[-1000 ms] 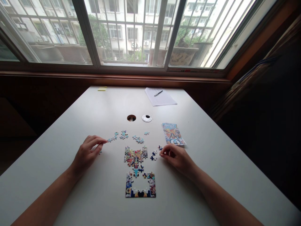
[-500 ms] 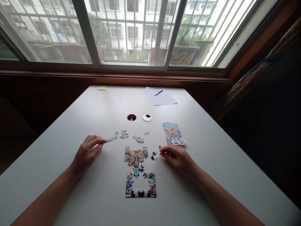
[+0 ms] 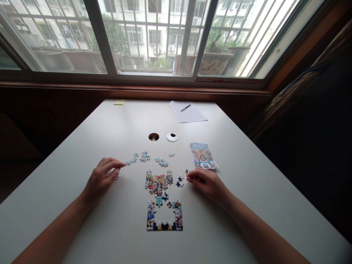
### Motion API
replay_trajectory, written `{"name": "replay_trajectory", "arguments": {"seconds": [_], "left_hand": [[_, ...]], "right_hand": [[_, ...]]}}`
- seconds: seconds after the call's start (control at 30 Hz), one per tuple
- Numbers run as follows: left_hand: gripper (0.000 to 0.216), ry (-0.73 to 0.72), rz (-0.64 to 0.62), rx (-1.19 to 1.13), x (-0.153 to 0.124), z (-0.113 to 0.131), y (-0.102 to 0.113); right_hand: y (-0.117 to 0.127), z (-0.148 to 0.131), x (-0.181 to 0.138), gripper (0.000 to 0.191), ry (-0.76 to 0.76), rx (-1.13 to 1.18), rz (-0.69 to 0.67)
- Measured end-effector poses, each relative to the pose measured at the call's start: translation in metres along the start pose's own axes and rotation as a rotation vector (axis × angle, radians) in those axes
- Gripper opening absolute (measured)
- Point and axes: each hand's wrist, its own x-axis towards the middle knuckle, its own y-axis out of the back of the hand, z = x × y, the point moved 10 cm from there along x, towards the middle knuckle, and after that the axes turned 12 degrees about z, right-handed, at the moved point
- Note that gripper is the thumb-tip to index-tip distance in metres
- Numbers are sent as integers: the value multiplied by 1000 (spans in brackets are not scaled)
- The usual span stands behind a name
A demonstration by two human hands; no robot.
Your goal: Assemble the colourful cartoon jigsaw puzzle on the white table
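A half-built colourful jigsaw [image 3: 162, 200] lies on the white table [image 3: 247, 190] in front of me. My left hand [image 3: 102, 178] rests left of it, fingers curled, its index fingertip touching a light blue loose piece [image 3: 128, 163]. My right hand [image 3: 208, 182] rests right of the jigsaw, fingers bent together beside a few dark blue loose pieces [image 3: 180, 180]; whether a piece sits in its fingertips is hidden. More light blue pieces [image 3: 162, 162] are scattered just beyond the jigsaw.
A printed reference picture [image 3: 202, 156] lies right of the pieces. Farther back are a round cable hole [image 3: 153, 136] with its loose cap [image 3: 172, 137], a paper sheet with a pen [image 3: 187, 111], and a yellow note [image 3: 119, 102]. Barred windows stand behind.
Almost nothing differs. My right hand has shifted very slightly by the dark blue pieces; my left hand has stayed put.
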Motion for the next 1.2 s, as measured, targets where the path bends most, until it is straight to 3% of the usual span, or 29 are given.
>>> {"name": "replay_trajectory", "arguments": {"seconds": [0.5,1.2], "left_hand": [[20,12,-9,8,-1,-4,-1],[20,4,-8,9,0,-1,0]], "right_hand": [[-4,15,-3,23,-153,72,-75],[-3,17,-2,22,-185,81,-37]]}}
